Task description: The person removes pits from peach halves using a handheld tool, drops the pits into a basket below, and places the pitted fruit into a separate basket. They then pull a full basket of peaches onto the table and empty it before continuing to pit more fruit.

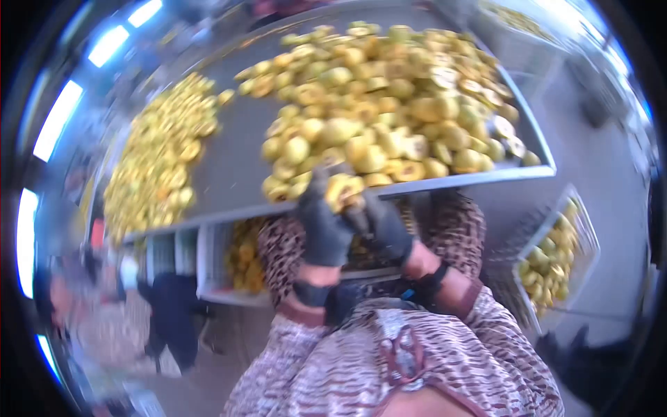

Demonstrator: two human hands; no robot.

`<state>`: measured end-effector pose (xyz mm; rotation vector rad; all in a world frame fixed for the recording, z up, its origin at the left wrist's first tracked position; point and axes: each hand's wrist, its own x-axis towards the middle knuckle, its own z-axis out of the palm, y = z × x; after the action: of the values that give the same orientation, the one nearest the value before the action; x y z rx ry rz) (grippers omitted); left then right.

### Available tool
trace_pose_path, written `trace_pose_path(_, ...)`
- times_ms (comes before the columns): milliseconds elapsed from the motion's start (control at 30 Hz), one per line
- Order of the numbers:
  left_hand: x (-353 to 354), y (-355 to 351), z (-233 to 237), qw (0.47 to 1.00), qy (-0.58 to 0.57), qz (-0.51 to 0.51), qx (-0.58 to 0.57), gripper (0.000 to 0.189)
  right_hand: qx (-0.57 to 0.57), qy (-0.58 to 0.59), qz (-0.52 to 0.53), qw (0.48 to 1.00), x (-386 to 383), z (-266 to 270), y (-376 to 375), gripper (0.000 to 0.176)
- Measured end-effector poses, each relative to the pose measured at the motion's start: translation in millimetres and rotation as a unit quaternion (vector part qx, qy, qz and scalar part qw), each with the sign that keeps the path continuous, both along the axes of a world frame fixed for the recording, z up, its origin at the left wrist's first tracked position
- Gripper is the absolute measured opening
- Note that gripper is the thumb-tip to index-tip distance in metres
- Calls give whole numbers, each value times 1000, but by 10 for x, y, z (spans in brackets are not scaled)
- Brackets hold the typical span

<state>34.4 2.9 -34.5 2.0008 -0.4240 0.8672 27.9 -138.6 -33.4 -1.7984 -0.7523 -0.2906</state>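
Note:
Both of my hands wear dark gloves and meet at the near edge of a grey metal table (236,149). My left hand (325,226) is closed around a cut yellow fruit (342,191), which looks like a peach half with a brown hollow. Close against the fruit's lower right side is my right hand (384,226), its fingers curled; blur hides whether a small tool is in them. Just beyond my hands lies a big heap of yellow-green fruit (361,132), with many cut faces showing.
A second pile of cut fruit (163,163) spreads over the table's left end. Under the table stands a crate (208,267) with fruit in it. Another fruit-filled crate (587,236) is on the floor to the right. A person in dark clothing (174,313) is at lower left.

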Motion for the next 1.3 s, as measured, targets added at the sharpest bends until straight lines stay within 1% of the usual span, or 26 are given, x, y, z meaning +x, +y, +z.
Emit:
trace_pose_path(33,65,31,-210,959,188,-72,-199,62,21,64,3,998,14,-83,-41,31)
trace_pose_path(67,-16,-151,57,997,48,-13,-52,53,47,132,-2,990,4,-248,6,32)
trace_pose_path(100,0,-164,202,920,187,-136,-317,47,66,62,-19,996,3,-380,58,34)
trace_pose_path(133,51,-251,285,744,331,-220,-537,50,144,151,-68,976,-73,-243,75,33)
trace_pose_path(200,-13,-396,455,789,362,-182,-462,50,97,145,-111,978,-179,-141,-88,32)
trace_pose_path(333,24,-660,667,834,344,-149,-406,49,204,170,-99,959,-358,35,-171,24)
trace_pose_path(433,150,-605,615,814,346,-194,-423,43,172,229,-69,956,-304,21,-234,28)
trace_pose_path(467,151,-589,618,810,346,-205,-426,41,257,309,-7,916,-332,82,-187,28)
trace_pose_path(567,74,-585,734,826,326,-229,-398,42,297,372,53,878,-399,168,-249,29)
trace_pose_path(600,11,-612,807,798,317,-265,-438,44,336,407,87,845,-421,167,-264,28)
trace_pose_path(667,-48,-571,852,748,366,-267,-485,47,327,421,110,839,-413,199,-304,26)
trace_pose_path(700,-84,-551,833,751,362,-262,-486,47,320,437,128,831,-424,201,-303,25)
trace_pose_path(733,-85,-530,817,797,328,-255,-439,48,317,435,133,832,-422,207,-276,25)
trace_pose_path(767,-71,-526,811,838,292,-249,-389,49,263,392,94,876,-411,205,-254,25)
trace_pose_path(800,-105,-531,823,837,293,-247,-391,49,209,353,54,910,-467,208,-223,27)
trace_pose_path(833,-131,-547,854,867,259,-224,-362,49,207,356,55,910,-539,232,-210,27)
trace_pose_path(867,-146,-535,915,896,218,-201,-330,50,270,377,81,882,-587,293,-199,24)
trace_pose_path(900,-179,-494,989,846,255,-289,-369,49,332,396,108,849,-616,351,-181,21)
trace_pose_path(933,-197,-505,966,816,265,-307,-413,50,329,396,114,849,-617,377,-213,21)
trace_pose_path(1033,-160,-372,856,819,264,-331,-386,50,321,463,295,772,-474,386,-406,22)
trace_pose_path(1067,-150,-316,810,811,245,-373,-378,50,316,463,297,773,-479,392,-356,22)
trace_pose_path(1133,-143,-239,841,802,217,-419,-367,50,177,270,186,928,-462,516,-225,25)
trace_pose_path(1167,-173,-198,877,696,276,-417,-515,52,91,168,194,962,-436,488,-258,23)
trace_pose_path(1200,-196,-148,907,563,326,-403,-643,53,103,171,196,960,-512,598,-203,19)
trace_pose_path(1267,-82,365,714,668,281,-364,-585,55,53,157,134,977,-546,491,-117,18)
trace_pose_path(1300,-122,672,743,565,272,-382,-678,57,45,89,83,992,-491,217,-39,24)
